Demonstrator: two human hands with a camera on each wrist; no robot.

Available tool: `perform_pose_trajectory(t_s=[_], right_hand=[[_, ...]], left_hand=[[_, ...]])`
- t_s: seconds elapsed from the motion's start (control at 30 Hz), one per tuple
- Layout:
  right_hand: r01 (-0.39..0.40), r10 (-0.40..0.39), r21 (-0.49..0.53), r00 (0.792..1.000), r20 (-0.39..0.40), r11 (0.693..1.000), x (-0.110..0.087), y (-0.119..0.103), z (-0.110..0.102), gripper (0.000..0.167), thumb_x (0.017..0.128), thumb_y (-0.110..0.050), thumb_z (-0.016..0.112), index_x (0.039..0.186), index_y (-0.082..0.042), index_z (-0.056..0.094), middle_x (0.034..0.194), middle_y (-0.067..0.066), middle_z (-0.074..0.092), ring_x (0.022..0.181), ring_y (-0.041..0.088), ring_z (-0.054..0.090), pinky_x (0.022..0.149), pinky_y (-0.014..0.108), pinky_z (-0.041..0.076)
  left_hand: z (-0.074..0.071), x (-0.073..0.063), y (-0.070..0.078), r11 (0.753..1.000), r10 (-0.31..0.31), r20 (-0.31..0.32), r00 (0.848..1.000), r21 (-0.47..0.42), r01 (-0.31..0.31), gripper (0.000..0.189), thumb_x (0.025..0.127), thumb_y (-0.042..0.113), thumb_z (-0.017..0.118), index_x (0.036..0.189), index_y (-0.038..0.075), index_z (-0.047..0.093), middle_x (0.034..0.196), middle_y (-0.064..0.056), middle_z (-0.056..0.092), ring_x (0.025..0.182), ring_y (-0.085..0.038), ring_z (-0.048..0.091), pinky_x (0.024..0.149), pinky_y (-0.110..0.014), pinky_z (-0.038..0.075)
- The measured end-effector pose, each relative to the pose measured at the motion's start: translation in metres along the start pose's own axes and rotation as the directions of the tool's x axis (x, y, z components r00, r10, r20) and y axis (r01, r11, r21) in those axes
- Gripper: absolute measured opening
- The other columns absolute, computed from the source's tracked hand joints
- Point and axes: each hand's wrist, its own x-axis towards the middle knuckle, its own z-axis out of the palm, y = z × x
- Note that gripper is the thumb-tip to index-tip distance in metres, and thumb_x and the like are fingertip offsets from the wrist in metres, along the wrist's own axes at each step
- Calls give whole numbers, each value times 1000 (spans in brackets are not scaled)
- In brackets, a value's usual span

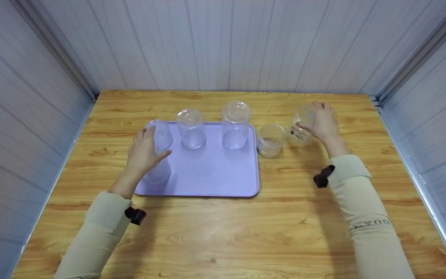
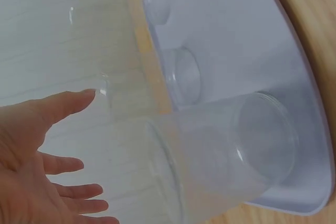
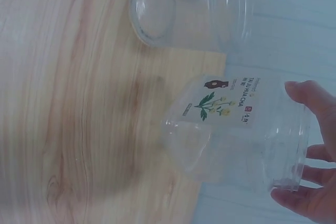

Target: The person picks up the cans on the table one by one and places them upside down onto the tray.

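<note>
With fingers spread and nothing between them, my left hand [image 1: 141, 153] is over the left side of a lilac tray [image 1: 215, 178]. Just below it, a clear plastic jar [image 2: 226, 150] stands at the tray's front left corner, apart from the fingers in the left wrist view. On the right, my right hand [image 1: 323, 122] grips a clear jar [image 3: 231, 129] around its upper end, thumb on one side and fingers on the other. That jar bears a printed label [image 3: 223, 100] with a flower and lettering. It tilts a little in the head view.
A small clear jar [image 1: 160, 135] stands at the tray's back left, a middle-sized one [image 1: 191, 130] beside it, and a tall one [image 1: 235, 128] at the back right. One short, wide jar [image 1: 271, 141] is on the wooden table [image 1: 215, 236] right of the tray. Pale panel walls [image 1: 223, 46] enclose the table.
</note>
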Motion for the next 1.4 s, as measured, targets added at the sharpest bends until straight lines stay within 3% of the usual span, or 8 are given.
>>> perform_pose_trajectory(t_s=[0.27, 0.5, 0.67, 0.93, 1.13, 1.4], right_hand=[[49, -38, 74, 990, -135, 996, -10, 5, -5, 83, 72, -36, 70, 133, 4, 31, 127, 26, 31, 115, 41, 29, 91, 54, 30], [80, -39, 167, 971, -237, 983, -21, 7, -7, 85, 70, -40, 72, 134, 0, 32, 127, 23, 33, 116, 40, 31, 92, 53, 32], [134, -70, 182, 945, -321, 974, -29, 8, -5, 83, 68, -37, 74, 132, 0, 35, 125, 22, 36, 114, 36, 36, 94, 48, 32], [205, -104, 209, 905, -412, 956, -44, 3, -4, 84, 66, -36, 76, 132, -2, 37, 121, 19, 41, 109, 33, 41, 94, 45, 33], [252, -110, 266, 885, -452, 931, -55, -5, 0, 83, 66, -35, 76, 132, 0, 37, 121, 19, 42, 104, 33, 43, 85, 44, 42], [325, -112, 380, 867, -486, 866, -67, -18, 13, 77, 67, -28, 76, 128, 4, 40, 120, 20, 44, 101, 30, 45, 78, 42, 46]], left_hand=[[1, -6, 18, 996, 63, -120, 991, -60, -70, 75, 75, 21, 70, 132, -8, 30, 129, -30, 29, 117, -43, 31, 89, -56, 33], [9, -13, 33, 984, 146, -210, 967, -66, -163, 74, 74, 22, 72, 130, -6, 33, 127, -28, 34, 116, -40, 35, 92, -51, 33], [16, -17, 41, 973, 170, -232, 958, -117, -201, 73, 75, 21, 71, 131, -6, 34, 126, -28, 35, 114, -39, 38, 94, -47, 33], [24, -19, 52, 952, 162, -240, 957, -219, -215, 70, 76, 21, 70, 130, -7, 34, 126, -25, 38, 117, -35, 38, 95, -43, 34], [33, -19, 57, 921, 179, -283, 942, -287, -262, 65, 76, 18, 70, 126, -8, 39, 125, -23, 42, 117, -33, 39, 99, -39, 30], [48, -20, 58, 889, 181, -363, 914, -338, -310, 53, 75, 15, 70, 118, -7, 49, 118, -21, 50, 112, -32, 45, 96, -38, 33]])
